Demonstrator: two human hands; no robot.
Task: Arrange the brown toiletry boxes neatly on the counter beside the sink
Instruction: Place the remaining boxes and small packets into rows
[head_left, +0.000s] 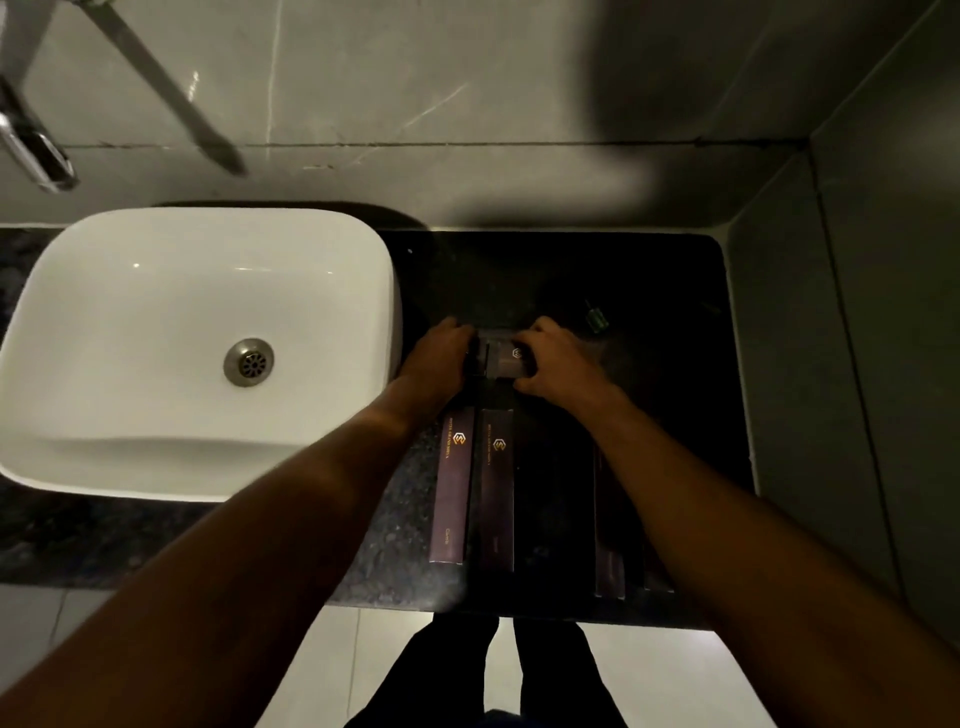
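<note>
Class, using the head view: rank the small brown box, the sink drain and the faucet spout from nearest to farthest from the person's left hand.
1. small brown box: just right of the left hand, at its fingertips.
2. sink drain: to its left, in the basin.
3. faucet spout: far upper left, by the wall.

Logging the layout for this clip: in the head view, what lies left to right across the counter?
Sink → left hand → small box held between both hands → right hand → small green object → side wall.
</note>
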